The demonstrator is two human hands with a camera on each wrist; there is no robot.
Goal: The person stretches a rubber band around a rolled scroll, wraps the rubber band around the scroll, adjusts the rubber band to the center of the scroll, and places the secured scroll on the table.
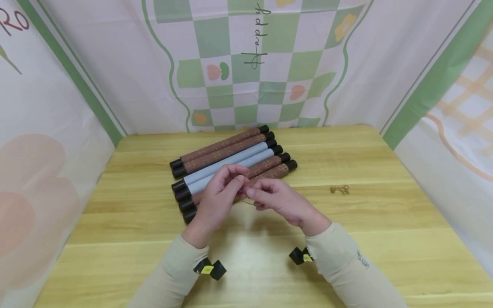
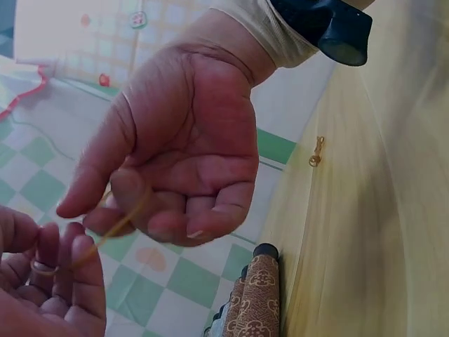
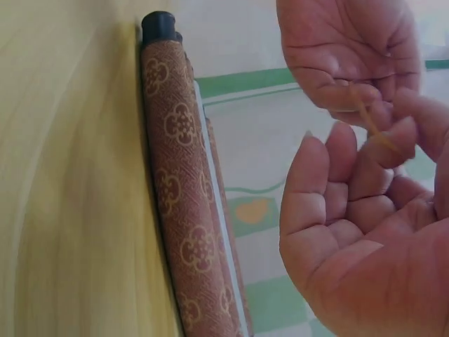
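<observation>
A thin yellow rubber band [image 2: 118, 234] is stretched between my two hands, close over the near edge of the scrolls. My left hand [image 1: 219, 194] holds one side of it with curled fingers. The right hand [image 1: 279, 199] holds the other side, thumb and index finger close together; in the left wrist view the band passes by its index finger. Behind and under the hands lie several rolled scrolls [image 1: 227, 145], side by side, brown patterned and pale blue, with black end knobs. The right wrist view shows the nearest brown scroll [image 3: 184, 189] up close beside the hands.
More rubber bands [image 1: 340, 190] lie in a small pile on the wooden table [image 1: 385, 256], right of the hands. A printed cloth [image 1: 246, 102] with green checks stands behind the table, and cloth walls [image 1: 46, 179] rise at both sides.
</observation>
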